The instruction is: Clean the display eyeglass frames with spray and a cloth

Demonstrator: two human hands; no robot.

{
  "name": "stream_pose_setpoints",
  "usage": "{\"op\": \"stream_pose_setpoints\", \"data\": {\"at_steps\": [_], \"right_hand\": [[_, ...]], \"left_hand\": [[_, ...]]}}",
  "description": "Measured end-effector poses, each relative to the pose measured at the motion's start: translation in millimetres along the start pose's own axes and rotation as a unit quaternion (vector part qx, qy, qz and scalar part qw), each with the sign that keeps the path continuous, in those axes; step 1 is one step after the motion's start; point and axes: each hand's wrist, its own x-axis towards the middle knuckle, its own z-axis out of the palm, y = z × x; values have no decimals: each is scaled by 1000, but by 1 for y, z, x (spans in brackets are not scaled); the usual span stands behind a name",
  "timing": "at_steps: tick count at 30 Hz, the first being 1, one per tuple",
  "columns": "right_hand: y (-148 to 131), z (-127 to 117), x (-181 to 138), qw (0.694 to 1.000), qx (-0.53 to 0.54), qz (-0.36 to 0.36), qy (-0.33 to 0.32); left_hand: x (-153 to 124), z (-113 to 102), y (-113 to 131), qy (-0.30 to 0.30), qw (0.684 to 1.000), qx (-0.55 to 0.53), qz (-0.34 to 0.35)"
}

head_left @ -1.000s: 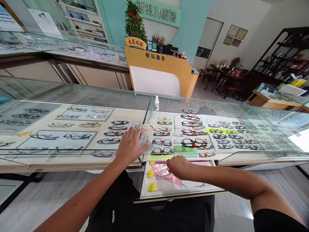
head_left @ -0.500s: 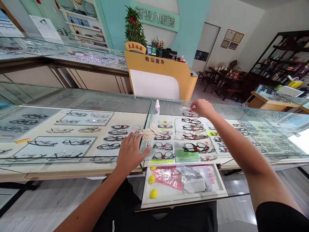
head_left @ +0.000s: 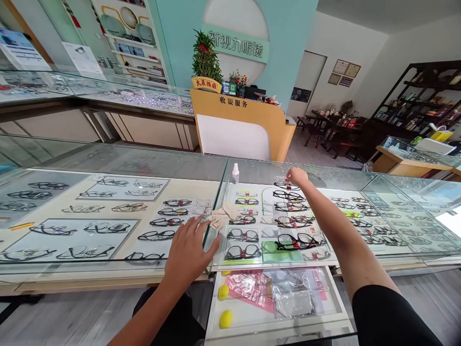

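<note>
My left hand (head_left: 190, 247) lies flat with its fingers spread on the glass counter, beside the joint between two showcases. Just beyond its fingertips is a crumpled beige cloth (head_left: 224, 215). Reaching to the far end of a row of eyeglasses, my right hand (head_left: 298, 176) has its fingers pinched on a pair of clear-framed eyeglasses (head_left: 282, 179). Part of that pair is hard to make out against the glass. Nearer to me in the same row are several dark-framed eyeglasses (head_left: 288, 195), the closest being a black pair (head_left: 299, 241).
A small white bottle (head_left: 235, 174) stands left of the row. Below the counter edge, an open drawer (head_left: 252, 323) holds plastic bags (head_left: 293, 298) and yellow balls (head_left: 225, 318). A glass divider (head_left: 218, 211) runs between the showcases. Beyond stands a cashier desk (head_left: 201, 108).
The view has tilted up slightly, so the counter sits lower. My right hand has stayed near the row's far end, with the clear-framed eyeglasses now closer in line with the row.
</note>
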Motion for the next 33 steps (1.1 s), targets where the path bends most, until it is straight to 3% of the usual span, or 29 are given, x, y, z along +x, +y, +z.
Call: {"op": "stream_pose_setpoints", "data": {"at_steps": [4,8,14,19,22,26,29,33], "right_hand": [[0,-6,-2,1000,-6,-7,5],[1,-25,-37,998,-11,-31,49],[14,-45,-153,984,-36,-120,124],[37,-40,-251,984,-30,-147,97],[57,-13,-300,978,81,-146,128],[86,53,-359,933,198,-123,275],[103,103,-389,897,205,-67,386],[113,142,-401,886,186,-52,422]], "left_hand": [[0,3,-3,-5,1000,5,2],[0,6,-3,-5,1000,9,3],[-1,3,3,3,1000,-2,15],[-4,1,4,-8,999,-22,32],[-5,0,0,-32,998,-36,36],[-8,-10,-12,-105,989,-95,49],[-18,-26,-26,-172,973,-137,74],[-45,-44,-42,-252,952,-111,134]]}}
